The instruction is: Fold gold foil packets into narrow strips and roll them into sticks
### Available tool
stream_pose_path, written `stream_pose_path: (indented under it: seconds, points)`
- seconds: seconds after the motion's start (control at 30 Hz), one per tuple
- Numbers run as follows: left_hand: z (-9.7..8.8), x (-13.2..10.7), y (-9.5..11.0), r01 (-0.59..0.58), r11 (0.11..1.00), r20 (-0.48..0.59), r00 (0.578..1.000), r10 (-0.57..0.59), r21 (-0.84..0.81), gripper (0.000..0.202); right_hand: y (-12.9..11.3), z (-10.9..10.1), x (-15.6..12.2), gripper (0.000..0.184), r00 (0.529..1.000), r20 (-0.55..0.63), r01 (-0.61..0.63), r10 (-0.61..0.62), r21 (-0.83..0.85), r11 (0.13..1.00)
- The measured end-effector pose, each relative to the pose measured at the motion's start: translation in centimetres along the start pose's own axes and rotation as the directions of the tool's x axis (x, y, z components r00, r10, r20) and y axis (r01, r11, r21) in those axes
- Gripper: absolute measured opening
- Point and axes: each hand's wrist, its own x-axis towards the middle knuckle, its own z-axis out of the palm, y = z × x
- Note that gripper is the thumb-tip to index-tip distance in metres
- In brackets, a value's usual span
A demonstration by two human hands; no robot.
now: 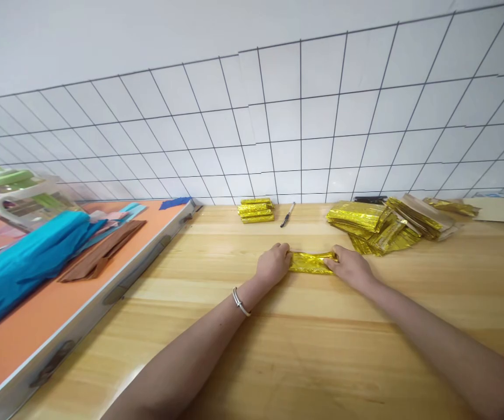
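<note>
A strip of shiny gold foil (311, 263) stretches between my two hands, just over or on the wooden table. My left hand (273, 263) is closed on its left end, a bracelet around that wrist. At the right end, the thumb and fingers of my right hand (352, 267) pinch the foil. Behind my left hand sits a small pile of folded gold foil pieces (256, 211). A larger, looser stack of gold foil sheets (361, 221) lies beyond my right hand. Between the two piles rests a pen (287, 214).
On the left stands an orange-topped board (116, 256) with a raised edge, holding a blue bundle (37, 251), brown strips (103, 251) and a clear jug with a green lid (28, 195). A dark object (370, 199) and beige card (503, 210) lie along the tiled wall (322, 116).
</note>
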Motion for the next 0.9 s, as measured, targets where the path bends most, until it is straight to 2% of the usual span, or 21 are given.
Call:
stream_pose_path:
  seconds: [0.2,0.33,0.43,0.6,0.9]
  points:
    - [0.4,0.2,0.3,0.029,0.992,0.037,0.999,-0.034,0.121,0.026,-0.3,0.1,0.5,0.035,0.998,0.036,-0.041,0.045,-0.101,0.994]
    - [0.5,0.4,0.4,0.03,0.986,0.048,0.998,-0.038,0.162,0.028,-0.7,0.1,0.1,0.043,0.998,0.028,-0.045,0.05,-0.146,0.988]
    - [0.4,0.6,0.6,0.032,0.984,0.046,0.998,-0.041,0.178,0.028,-1.0,0.0,-0.1,0.043,0.999,0.015,-0.041,0.044,-0.181,0.983]
    - [0.3,1.0,0.6,0.025,0.982,0.05,0.998,-0.035,0.189,0.03,-1.4,0.3,-0.3,0.031,1.0,0.007,0.01,-0.008,-0.225,0.974]
    - [0.2,1.4,1.4,-0.018,0.98,0.062,0.998,0.006,0.198,0.027,-1.0,0.7,-0.8,0.025,0.983,-0.098,0.125,-0.152,-0.236,0.964]
